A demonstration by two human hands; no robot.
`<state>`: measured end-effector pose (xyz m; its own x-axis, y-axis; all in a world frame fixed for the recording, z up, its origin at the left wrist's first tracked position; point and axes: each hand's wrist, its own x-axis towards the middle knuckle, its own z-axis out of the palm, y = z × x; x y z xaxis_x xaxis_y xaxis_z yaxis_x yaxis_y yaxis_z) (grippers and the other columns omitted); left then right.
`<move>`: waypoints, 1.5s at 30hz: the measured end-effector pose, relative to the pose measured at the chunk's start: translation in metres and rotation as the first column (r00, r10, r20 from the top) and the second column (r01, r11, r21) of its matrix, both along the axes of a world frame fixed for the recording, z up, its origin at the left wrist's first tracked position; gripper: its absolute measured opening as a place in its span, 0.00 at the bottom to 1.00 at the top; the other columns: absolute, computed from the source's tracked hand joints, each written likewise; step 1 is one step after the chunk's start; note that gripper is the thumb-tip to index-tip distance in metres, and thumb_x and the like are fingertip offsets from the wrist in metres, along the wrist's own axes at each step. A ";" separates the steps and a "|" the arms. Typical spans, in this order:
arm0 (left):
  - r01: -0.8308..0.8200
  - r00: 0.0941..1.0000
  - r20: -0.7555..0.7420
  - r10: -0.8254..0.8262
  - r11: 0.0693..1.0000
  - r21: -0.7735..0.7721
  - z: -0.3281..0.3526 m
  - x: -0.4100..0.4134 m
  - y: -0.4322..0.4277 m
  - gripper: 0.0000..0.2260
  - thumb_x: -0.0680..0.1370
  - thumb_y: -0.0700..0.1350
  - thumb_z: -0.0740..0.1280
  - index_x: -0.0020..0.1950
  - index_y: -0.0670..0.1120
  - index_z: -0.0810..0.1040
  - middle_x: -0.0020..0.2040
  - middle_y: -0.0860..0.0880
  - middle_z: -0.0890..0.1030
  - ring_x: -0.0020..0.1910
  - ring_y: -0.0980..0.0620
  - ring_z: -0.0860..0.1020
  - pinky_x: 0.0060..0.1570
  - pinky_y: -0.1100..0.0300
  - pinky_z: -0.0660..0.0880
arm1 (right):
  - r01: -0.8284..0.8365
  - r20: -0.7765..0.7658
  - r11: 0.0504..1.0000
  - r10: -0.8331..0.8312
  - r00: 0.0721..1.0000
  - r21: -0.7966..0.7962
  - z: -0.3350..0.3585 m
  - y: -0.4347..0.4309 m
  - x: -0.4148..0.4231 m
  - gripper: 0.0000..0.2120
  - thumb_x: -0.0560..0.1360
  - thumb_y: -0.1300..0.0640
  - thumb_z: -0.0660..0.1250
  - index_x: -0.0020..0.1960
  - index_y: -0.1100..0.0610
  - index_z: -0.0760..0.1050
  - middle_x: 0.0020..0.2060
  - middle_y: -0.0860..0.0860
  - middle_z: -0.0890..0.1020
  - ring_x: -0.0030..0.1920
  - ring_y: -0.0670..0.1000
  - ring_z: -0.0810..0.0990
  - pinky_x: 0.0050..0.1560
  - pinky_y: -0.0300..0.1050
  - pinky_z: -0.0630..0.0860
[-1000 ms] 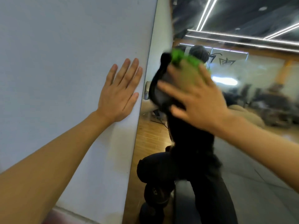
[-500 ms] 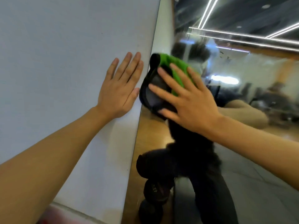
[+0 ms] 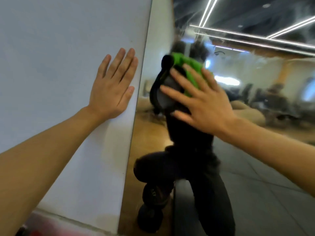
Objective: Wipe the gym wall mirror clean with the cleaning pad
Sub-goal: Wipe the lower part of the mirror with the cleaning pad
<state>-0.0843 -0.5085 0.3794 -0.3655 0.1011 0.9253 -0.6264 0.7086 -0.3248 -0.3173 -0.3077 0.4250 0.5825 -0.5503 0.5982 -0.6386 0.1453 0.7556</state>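
Green microfibre shows between the spread fingers of the right hand, which lies flat and pushes the cleaning pad against the mirror close to its left edge, so the wiping stroke looks well under way. Over on the matte white wall the left hand rests palm-down, fingers straight, gripping nothing, just bracing. Streaky haze clouds the glass higher up, so the next pass probably needs firm, even pressure carried upward and rightward.

Glossy glass mirror, fuzzy green cloth pad, matt painted wall.
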 end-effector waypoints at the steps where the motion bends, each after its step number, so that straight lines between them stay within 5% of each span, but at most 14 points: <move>1: -0.003 1.000 -0.007 0.003 1.000 0.000 -0.001 -0.001 0.001 0.29 0.86 0.49 0.48 0.86 0.39 0.53 0.85 0.38 0.55 0.85 0.38 0.53 0.82 0.35 0.52 | 0.040 0.090 0.993 -0.030 0.995 -0.109 0.039 -0.001 0.000 0.31 0.83 0.36 0.58 0.83 0.42 0.59 0.83 0.53 0.57 0.83 0.61 0.54 0.82 0.60 0.47; 3: -0.004 1.000 -0.014 0.004 1.000 -0.002 -0.001 -0.003 0.000 0.29 0.86 0.49 0.48 0.86 0.40 0.53 0.85 0.38 0.55 0.85 0.38 0.53 0.82 0.36 0.52 | 0.125 0.244 0.960 -0.063 0.968 -0.252 0.058 -0.002 0.011 0.31 0.83 0.35 0.54 0.84 0.43 0.56 0.84 0.55 0.54 0.83 0.63 0.52 0.82 0.63 0.47; 5: 0.009 1.000 -0.010 -0.009 1.000 -0.009 0.000 -0.002 0.000 0.28 0.86 0.49 0.48 0.86 0.39 0.54 0.85 0.38 0.56 0.85 0.38 0.54 0.82 0.36 0.52 | 0.117 0.223 0.975 -0.073 0.972 -0.191 -0.007 -0.002 0.013 0.34 0.81 0.37 0.60 0.84 0.45 0.57 0.84 0.56 0.55 0.83 0.65 0.51 0.81 0.65 0.46; 8: 0.015 1.000 -0.010 -0.015 1.000 -0.016 -0.001 -0.001 0.000 0.28 0.87 0.49 0.48 0.86 0.39 0.54 0.85 0.38 0.56 0.85 0.38 0.54 0.81 0.35 0.53 | 0.123 -0.018 0.985 -0.122 0.992 0.123 -0.164 0.021 -0.004 0.41 0.75 0.36 0.70 0.83 0.44 0.59 0.83 0.52 0.55 0.84 0.60 0.46 0.82 0.60 0.41; 10: 0.012 1.000 -0.008 -0.012 1.000 -0.009 0.000 -0.001 0.000 0.28 0.87 0.49 0.48 0.86 0.39 0.54 0.85 0.38 0.55 0.85 0.38 0.54 0.81 0.35 0.53 | 0.184 -0.230 0.950 -0.125 0.965 0.254 -0.205 0.039 -0.026 0.43 0.73 0.35 0.71 0.83 0.44 0.59 0.82 0.48 0.55 0.84 0.58 0.44 0.82 0.58 0.36; 12: 0.011 1.000 -0.007 -0.011 1.000 -0.007 -0.001 -0.001 0.000 0.28 0.87 0.49 0.48 0.86 0.39 0.54 0.85 0.38 0.55 0.85 0.38 0.54 0.81 0.34 0.53 | 0.170 -0.299 0.915 -0.057 0.952 0.367 -0.179 0.042 -0.038 0.41 0.75 0.35 0.70 0.82 0.43 0.60 0.82 0.48 0.56 0.84 0.57 0.48 0.82 0.57 0.36; 14: 0.006 1.000 0.002 -0.006 1.000 -0.005 -0.001 -0.001 0.001 0.28 0.87 0.50 0.48 0.86 0.40 0.53 0.85 0.38 0.55 0.85 0.37 0.54 0.81 0.35 0.53 | 0.029 -0.200 0.948 0.037 0.979 0.315 -0.112 0.035 -0.039 0.35 0.77 0.37 0.66 0.82 0.43 0.62 0.82 0.49 0.57 0.83 0.55 0.52 0.82 0.56 0.40; 19: 0.017 1.000 -0.003 -0.017 1.000 0.020 -0.001 0.001 0.006 0.28 0.87 0.49 0.49 0.86 0.40 0.53 0.85 0.37 0.55 0.85 0.37 0.54 0.82 0.35 0.52 | 0.125 0.208 0.981 -0.092 0.974 -0.151 0.036 0.041 -0.033 0.30 0.83 0.37 0.56 0.83 0.42 0.57 0.84 0.55 0.55 0.83 0.62 0.52 0.82 0.61 0.46; 23: 0.081 0.996 -0.036 -0.080 0.996 0.035 -0.003 -0.008 0.029 0.29 0.86 0.49 0.52 0.85 0.38 0.57 0.84 0.36 0.58 0.84 0.36 0.56 0.81 0.36 0.54 | 0.157 0.305 0.984 -0.125 0.944 -0.081 -0.078 0.056 -0.030 0.33 0.81 0.39 0.60 0.84 0.43 0.57 0.84 0.54 0.51 0.83 0.61 0.47 0.82 0.62 0.45; 27: 0.204 0.962 0.198 -0.187 0.977 -0.066 -0.015 -0.055 0.082 0.29 0.86 0.52 0.53 0.85 0.40 0.57 0.84 0.39 0.57 0.84 0.38 0.56 0.82 0.39 0.54 | 0.232 0.097 0.960 -0.249 0.964 0.158 -0.199 0.088 -0.063 0.38 0.78 0.39 0.66 0.83 0.42 0.56 0.83 0.49 0.51 0.84 0.57 0.45 0.82 0.59 0.43; 32: 0.126 0.961 0.257 -0.104 0.989 -0.072 -0.035 -0.103 0.106 0.30 0.87 0.55 0.59 0.86 0.45 0.58 0.86 0.43 0.56 0.85 0.42 0.54 0.82 0.39 0.54 | 0.169 -0.072 0.955 -0.156 0.985 0.243 -0.134 0.110 -0.097 0.35 0.80 0.38 0.60 0.84 0.41 0.54 0.84 0.49 0.48 0.84 0.55 0.46 0.83 0.56 0.42; 37: 0.105 0.975 0.207 -0.080 0.988 -0.114 -0.039 -0.109 0.100 0.32 0.86 0.57 0.59 0.86 0.44 0.57 0.86 0.43 0.55 0.85 0.42 0.54 0.82 0.39 0.54 | 0.227 0.251 0.969 -0.196 0.948 -0.102 -0.004 0.127 -0.113 0.32 0.82 0.36 0.56 0.84 0.42 0.56 0.84 0.54 0.53 0.83 0.60 0.50 0.82 0.60 0.49; 41: 0.093 0.982 0.173 -0.078 0.992 -0.083 -0.043 -0.110 0.106 0.32 0.85 0.55 0.60 0.86 0.44 0.56 0.86 0.42 0.55 0.85 0.40 0.53 0.83 0.39 0.52 | 0.249 0.403 0.954 -0.165 0.900 -0.166 -0.080 0.127 -0.108 0.32 0.81 0.40 0.61 0.83 0.45 0.59 0.84 0.56 0.52 0.83 0.63 0.51 0.82 0.63 0.47; 45: 0.115 0.979 0.178 -0.102 0.991 -0.064 -0.059 -0.119 0.118 0.35 0.83 0.56 0.61 0.86 0.44 0.55 0.86 0.42 0.56 0.85 0.40 0.55 0.83 0.41 0.51 | 0.262 0.118 0.961 -0.271 0.955 0.092 -0.160 0.147 -0.129 0.35 0.80 0.39 0.60 0.84 0.42 0.53 0.84 0.51 0.51 0.84 0.58 0.46 0.82 0.59 0.45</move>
<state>-0.2033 -0.3901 0.3206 -0.5036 0.2144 0.8369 -0.4761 0.7395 -0.4759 -0.4459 -0.1602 0.2648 0.3299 -0.7209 0.6094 -0.6764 0.2697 0.6853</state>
